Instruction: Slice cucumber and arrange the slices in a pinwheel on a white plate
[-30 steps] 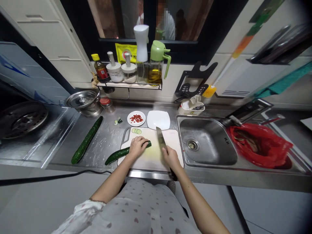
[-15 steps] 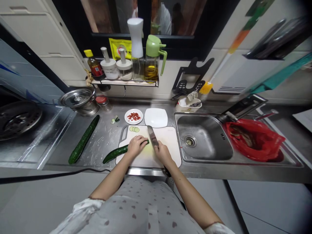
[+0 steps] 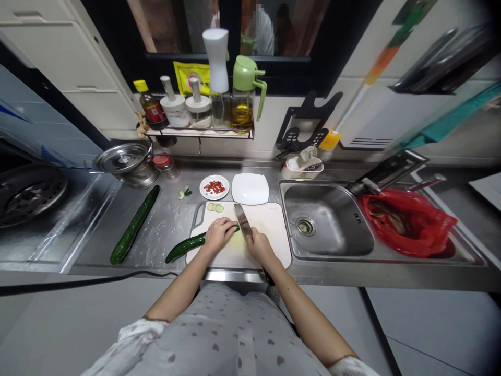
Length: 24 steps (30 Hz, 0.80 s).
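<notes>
My left hand (image 3: 219,233) is closed over the cut end of a dark green cucumber (image 3: 185,247), pressing it on the white cutting board (image 3: 274,235). The cucumber's other end sticks out past the board's left edge. In my right hand (image 3: 259,245) is a kitchen knife (image 3: 242,219), its blade pointing away from me beside the cucumber's cut end. Whether the blade touches the cucumber I cannot tell. A few thin cucumber slices (image 3: 215,208) lie overlapping at the board's upper left. Part of the cucumber is hidden under my left fingers.
Behind the board stand a small plate of chopped red pieces (image 3: 214,187) and a white plate (image 3: 250,189). Another cucumber (image 3: 135,224) and cucumber ends (image 3: 185,192) lie left. A steel pot (image 3: 127,163) stands behind; at right are the sink (image 3: 329,224) and a red bag (image 3: 407,224).
The knife blade has shifted slightly to the left, its tip a little lower in view. My left hand and the cucumber look almost unmoved.
</notes>
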Tool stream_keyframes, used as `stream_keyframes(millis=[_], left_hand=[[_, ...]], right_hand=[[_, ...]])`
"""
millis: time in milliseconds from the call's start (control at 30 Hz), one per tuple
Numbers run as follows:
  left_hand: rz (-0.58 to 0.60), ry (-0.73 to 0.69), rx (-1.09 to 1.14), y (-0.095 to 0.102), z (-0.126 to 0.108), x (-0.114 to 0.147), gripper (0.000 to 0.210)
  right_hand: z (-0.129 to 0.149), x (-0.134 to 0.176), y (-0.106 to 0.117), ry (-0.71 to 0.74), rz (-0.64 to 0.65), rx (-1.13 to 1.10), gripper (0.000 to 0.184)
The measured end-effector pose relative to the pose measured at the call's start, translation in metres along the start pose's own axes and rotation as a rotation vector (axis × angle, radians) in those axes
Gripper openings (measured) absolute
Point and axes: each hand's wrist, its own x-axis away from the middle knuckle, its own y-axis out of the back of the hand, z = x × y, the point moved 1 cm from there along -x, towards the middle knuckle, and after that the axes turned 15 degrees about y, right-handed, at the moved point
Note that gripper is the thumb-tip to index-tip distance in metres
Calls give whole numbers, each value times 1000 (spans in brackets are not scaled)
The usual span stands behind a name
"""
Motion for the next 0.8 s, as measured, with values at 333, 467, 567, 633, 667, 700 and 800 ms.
stream_keyframes(millis=[333, 467, 567, 633, 667, 700, 800], left_hand=[[2, -2, 0, 3, -3, 1, 26], [2, 1, -1, 2, -3, 1, 25], [4, 6, -1, 3, -3, 1, 25], [8, 6, 1, 3, -3, 1, 25], [10, 7, 2, 3, -3, 1, 25], [12, 8, 2, 3, -3, 1, 25], [17, 10, 2, 3, -3, 0, 26]], right_hand=[[4, 0, 0, 5, 34, 4, 21], [4, 1, 0, 9, 36, 7, 22], [5, 1, 1, 5, 40, 13, 21], [5, 1, 1, 2, 38, 16, 20], [5, 2, 2, 4, 35, 16, 20], [6, 2, 2, 7, 32, 15, 20], [6, 1, 1, 12, 35, 9, 20]])
